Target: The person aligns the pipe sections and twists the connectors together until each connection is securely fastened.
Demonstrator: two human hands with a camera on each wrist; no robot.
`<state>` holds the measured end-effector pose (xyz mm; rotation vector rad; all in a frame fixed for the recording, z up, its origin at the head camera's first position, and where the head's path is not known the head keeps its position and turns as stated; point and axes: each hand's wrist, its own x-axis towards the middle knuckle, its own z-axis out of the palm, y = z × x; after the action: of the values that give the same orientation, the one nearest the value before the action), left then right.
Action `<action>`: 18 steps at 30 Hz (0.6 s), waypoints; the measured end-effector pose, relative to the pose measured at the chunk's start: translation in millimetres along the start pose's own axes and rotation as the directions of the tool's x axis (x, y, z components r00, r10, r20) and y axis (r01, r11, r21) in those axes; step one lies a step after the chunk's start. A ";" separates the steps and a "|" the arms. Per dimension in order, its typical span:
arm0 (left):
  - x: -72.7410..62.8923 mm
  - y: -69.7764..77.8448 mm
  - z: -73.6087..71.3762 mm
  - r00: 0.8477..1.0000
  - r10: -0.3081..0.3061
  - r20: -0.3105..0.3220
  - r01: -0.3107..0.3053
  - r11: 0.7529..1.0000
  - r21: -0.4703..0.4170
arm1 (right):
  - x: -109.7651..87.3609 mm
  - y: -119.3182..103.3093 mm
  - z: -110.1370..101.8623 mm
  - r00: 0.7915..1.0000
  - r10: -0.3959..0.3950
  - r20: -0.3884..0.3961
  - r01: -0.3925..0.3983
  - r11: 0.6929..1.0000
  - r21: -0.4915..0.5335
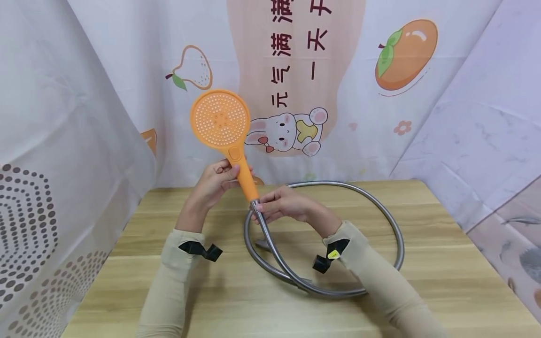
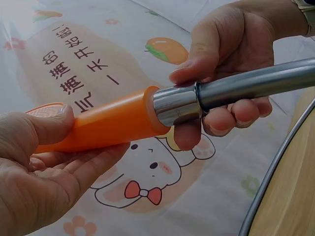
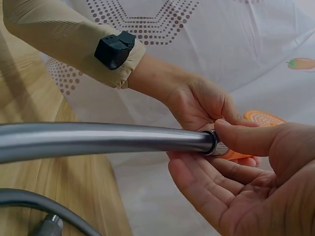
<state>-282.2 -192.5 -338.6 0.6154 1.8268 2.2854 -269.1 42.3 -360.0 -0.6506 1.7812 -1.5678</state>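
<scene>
An orange shower head is held up above the table, its spray face with pale nozzles toward the head camera. My left hand grips its handle, thumb on one side and fingers beneath. At the lower end of the handle sits a shiny metal hose nut, right against the orange rim. My right hand pinches this nut between thumb and fingers. From the nut a grey metal shower hose runs down to the table and lies there in a wide loop.
The wooden table carries the hose loop, whose other end fitting lies inside the loop. Behind stands a white printed curtain with fruit and a rabbit. Dark wrist cameras are strapped to both sleeves.
</scene>
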 end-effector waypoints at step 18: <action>-14.2 -14.6 -25.0 0.999 -0.047 0.011 0.046 0.998 0.052 | -1.1 10.9 7.2 0.999 -0.019 -0.027 0.016 0.994 -0.108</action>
<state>-281.4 -216.6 -360.1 0.5869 1.8797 2.2067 -262.2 40.1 -371.0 -0.7004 1.8963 -1.5064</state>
